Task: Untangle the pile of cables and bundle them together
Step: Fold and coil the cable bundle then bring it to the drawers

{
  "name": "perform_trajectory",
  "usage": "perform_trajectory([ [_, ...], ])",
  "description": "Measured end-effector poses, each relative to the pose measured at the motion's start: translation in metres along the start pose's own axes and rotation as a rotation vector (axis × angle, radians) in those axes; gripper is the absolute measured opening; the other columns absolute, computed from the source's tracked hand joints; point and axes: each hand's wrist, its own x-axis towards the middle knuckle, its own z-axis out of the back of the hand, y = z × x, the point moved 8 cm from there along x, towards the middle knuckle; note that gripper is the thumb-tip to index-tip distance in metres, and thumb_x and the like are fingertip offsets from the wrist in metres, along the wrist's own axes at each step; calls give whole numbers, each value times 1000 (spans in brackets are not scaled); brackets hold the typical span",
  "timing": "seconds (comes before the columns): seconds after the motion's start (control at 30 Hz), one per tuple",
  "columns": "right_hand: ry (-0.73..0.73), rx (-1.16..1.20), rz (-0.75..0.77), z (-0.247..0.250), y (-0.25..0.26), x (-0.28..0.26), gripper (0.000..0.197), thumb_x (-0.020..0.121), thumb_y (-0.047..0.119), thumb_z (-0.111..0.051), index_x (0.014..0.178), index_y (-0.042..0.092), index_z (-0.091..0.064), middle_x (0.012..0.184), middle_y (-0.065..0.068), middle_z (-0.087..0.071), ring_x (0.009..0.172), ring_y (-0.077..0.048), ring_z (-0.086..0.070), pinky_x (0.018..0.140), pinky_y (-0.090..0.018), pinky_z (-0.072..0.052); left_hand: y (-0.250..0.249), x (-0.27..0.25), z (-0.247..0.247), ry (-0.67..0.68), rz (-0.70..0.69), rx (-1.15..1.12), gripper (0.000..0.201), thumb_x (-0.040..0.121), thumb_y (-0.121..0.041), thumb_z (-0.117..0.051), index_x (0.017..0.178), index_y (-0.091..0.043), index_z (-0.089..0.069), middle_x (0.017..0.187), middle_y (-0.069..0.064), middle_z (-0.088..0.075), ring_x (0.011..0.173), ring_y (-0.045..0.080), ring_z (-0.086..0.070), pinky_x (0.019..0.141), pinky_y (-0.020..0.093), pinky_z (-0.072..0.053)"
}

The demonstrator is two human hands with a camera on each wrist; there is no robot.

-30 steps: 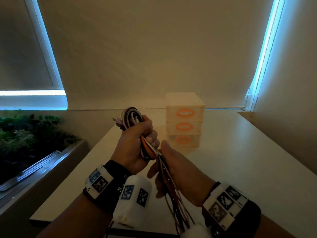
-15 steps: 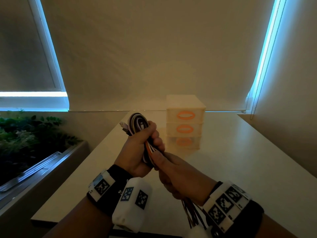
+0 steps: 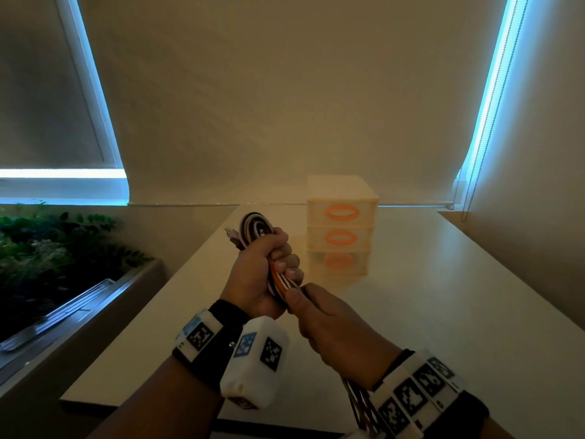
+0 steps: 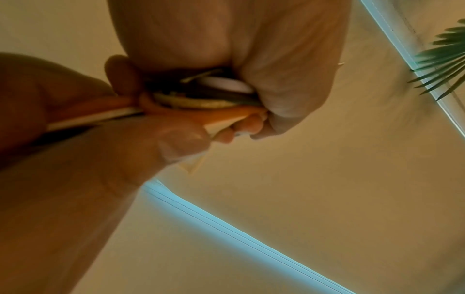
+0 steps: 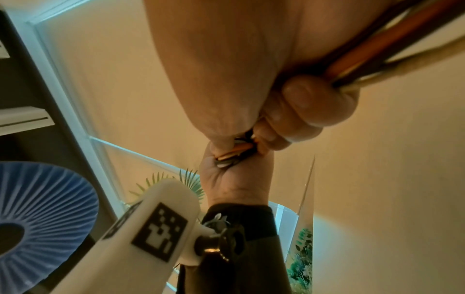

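A bundle of cables [image 3: 254, 228] in black, white, pink and orange is folded into a loop that sticks out above my left hand [image 3: 264, 274]. That hand grips the folded bundle in a fist above the table. My right hand [image 3: 329, 321] sits just below and to the right, its fingers curled round the same cables [image 5: 372, 57]. The loose cable ends [image 3: 359, 407] hang down past my right wrist. In the left wrist view the orange and white strands [image 4: 201, 103] run between the two fists.
A small cream drawer unit [image 3: 340, 226] with three orange handles stands on the pale table [image 3: 443, 296] behind my hands. A planter with green foliage [image 3: 47, 248] lies to the left, below the table edge. Blinds cover the windows behind.
My right hand slid up the cables until it met my left fist. Both hands and the bundle shifted slightly right and away from me.
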Motion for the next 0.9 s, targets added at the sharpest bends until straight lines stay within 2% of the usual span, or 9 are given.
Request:
perform_trajectory([
  [0.13, -5, -20, -60, 1, -9, 6, 44, 98, 57, -40, 89, 16, -55, 57, 8, -46, 41, -1, -37, 47, -21, -31, 6, 1, 11, -104, 17, 21, 9, 101, -11, -52, 93, -15, -53, 64, -1, -45, 49, 11, -42, 45, 24, -44],
  [0.3, -62, -183, 17, 7, -4, 8, 41, 98, 57, -38, 79, 24, -53, 67, 7, -51, 58, -10, -45, 61, -28, -38, -2, -3, -2, -42, -11, 51, 8, 102, -9, -49, 99, -10, -56, 74, 6, -59, 61, 19, -59, 60, 31, -59],
  [0.43, 22, -16, -48, 7, -6, 8, 46, 97, 60, -38, 79, 20, -51, 54, 9, -42, 42, -6, -34, 45, -24, -30, -2, -6, -6, -19, 17, -8, 16, 100, -8, -52, 89, -6, -63, 79, 8, -68, 68, 22, -69, 70, 36, -64],
  [0.47, 57, 51, -78, 4, -8, 7, 47, 96, 62, -38, 81, 19, -51, 54, 8, -39, 41, -8, -30, 41, -23, -27, -1, -6, -6, -5, 34, -23, 14, 99, -9, -54, 88, -7, -62, 78, 7, -67, 66, 20, -68, 68, 35, -64],
  [0.53, 98, 115, -83, -1, -8, 4, 49, 96, 63, -37, 85, 18, -54, 54, 6, -38, 42, -10, -28, 39, -22, -25, 2, -5, -7, 38, 70, -53, 11, 94, -16, -61, 84, -13, -57, 66, -1, -55, 53, 11, -57, 54, 26, -56],
  [0.63, 90, 179, -55, -7, -6, 2, 44, 98, 56, -39, 91, 16, -55, 55, 6, -39, 43, -9, -28, 39, -21, -26, 3, -2, -6, 35, 79, -57, 20, 90, -25, -64, 76, -17, -52, 55, -8, -39, 42, 4, -40, 43, 20, -44],
  [0.77, 138, 147, -129, -17, -22, -4, 32, 100, 41, -47, 104, 10, -52, 62, 5, -40, 45, -10, -31, 41, -24, -29, -22, 6, 13, -141, -3, -80, 34, 100, -18, -55, 69, -20, -42, 50, -9, -35, 38, 4, -36, 37, 20, -39],
  [0.83, 162, 24, -141, -21, -35, -8, 28, 100, 37, -48, 104, 10, -53, 64, 6, -41, 44, -7, -35, 44, -24, -33, -44, 8, 27, -235, -90, -65, 36, 102, -18, -54, 69, -22, -41, 50, -9, -35, 38, 5, -36, 38, 19, -38],
  [0.9, 178, -107, -94, -24, -37, -10, 29, 101, 38, -45, 99, 11, -56, 69, 5, -43, 50, -5, -40, 53, -24, -35, -57, 8, 38, -307, -159, 51, 34, 103, -23, -57, 72, -21, -43, 54, -8, -36, 41, 7, -36, 40, 21, -38],
])
